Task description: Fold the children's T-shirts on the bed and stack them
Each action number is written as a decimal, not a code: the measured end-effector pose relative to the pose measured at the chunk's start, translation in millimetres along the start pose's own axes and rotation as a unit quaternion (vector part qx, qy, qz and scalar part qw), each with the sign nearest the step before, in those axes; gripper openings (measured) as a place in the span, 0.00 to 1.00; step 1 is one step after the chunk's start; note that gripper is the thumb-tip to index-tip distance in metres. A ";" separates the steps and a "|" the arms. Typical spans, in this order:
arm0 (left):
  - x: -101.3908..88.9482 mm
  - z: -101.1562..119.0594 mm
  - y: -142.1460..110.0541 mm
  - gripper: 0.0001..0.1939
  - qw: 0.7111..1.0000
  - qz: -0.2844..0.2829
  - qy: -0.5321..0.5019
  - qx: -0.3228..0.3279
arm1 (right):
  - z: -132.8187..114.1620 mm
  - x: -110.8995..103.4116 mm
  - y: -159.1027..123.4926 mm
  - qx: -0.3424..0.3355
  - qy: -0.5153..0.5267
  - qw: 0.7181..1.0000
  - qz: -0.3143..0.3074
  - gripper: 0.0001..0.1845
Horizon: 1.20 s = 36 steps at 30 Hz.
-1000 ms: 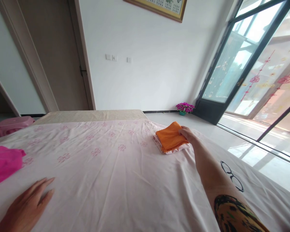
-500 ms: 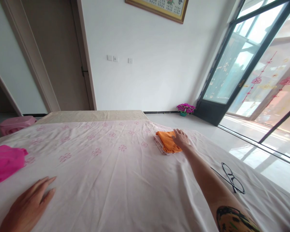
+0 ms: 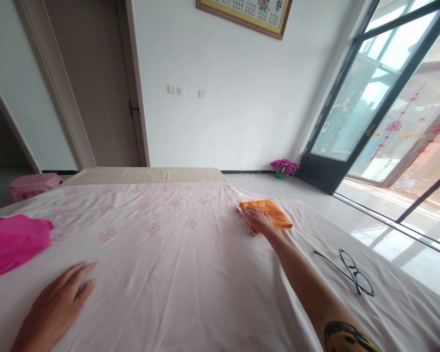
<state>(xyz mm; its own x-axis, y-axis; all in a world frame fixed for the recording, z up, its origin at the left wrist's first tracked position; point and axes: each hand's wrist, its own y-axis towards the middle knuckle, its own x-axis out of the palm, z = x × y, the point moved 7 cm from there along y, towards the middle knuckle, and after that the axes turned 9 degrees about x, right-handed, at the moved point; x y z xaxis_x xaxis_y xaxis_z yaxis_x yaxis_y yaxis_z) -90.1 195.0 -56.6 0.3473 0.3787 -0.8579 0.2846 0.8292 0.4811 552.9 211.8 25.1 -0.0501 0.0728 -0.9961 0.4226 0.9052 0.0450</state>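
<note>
My right hand [image 3: 258,218] lies flat with fingers stretched out on a folded orange cloth [image 3: 278,215]. Underneath, a pale pink striped folded cloth [image 3: 245,222] shows along the left side of the little pile. My left hand [image 3: 56,303] rests on the light bedsheet [image 3: 176,278] at the lower left, open and holding nothing. Beyond it, at the left edge, lies a bright pink cloth [image 3: 16,244], partly out of view.
Black-framed glasses [image 3: 355,274] lie on the sheet right of my right forearm. A pink plastic stool [image 3: 34,186] stands past the bed's left side. Purple flowers in a green pot [image 3: 284,167] sit on the floor by the glass door [image 3: 337,107].
My right hand has moved left across the orange cloth. That cloth now spreads farther right past the pile below. My left hand stays resting on the sheet; the view has shifted slightly.
</note>
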 end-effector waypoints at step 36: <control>-11.6 11.2 5.2 0.22 1.000 0.002 -0.009 -0.012 | -32.4 4.9 84.0 -0.053 -0.049 0.997 0.007 0.18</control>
<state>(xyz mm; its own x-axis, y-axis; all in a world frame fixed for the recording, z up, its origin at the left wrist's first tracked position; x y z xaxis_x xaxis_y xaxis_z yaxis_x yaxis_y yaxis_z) -82.7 190.3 -42.1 0.3639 0.3756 -0.8523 0.2610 0.8373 0.4804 558.8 301.7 26.4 0.0470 0.0490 -0.9977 0.3251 0.9437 0.0616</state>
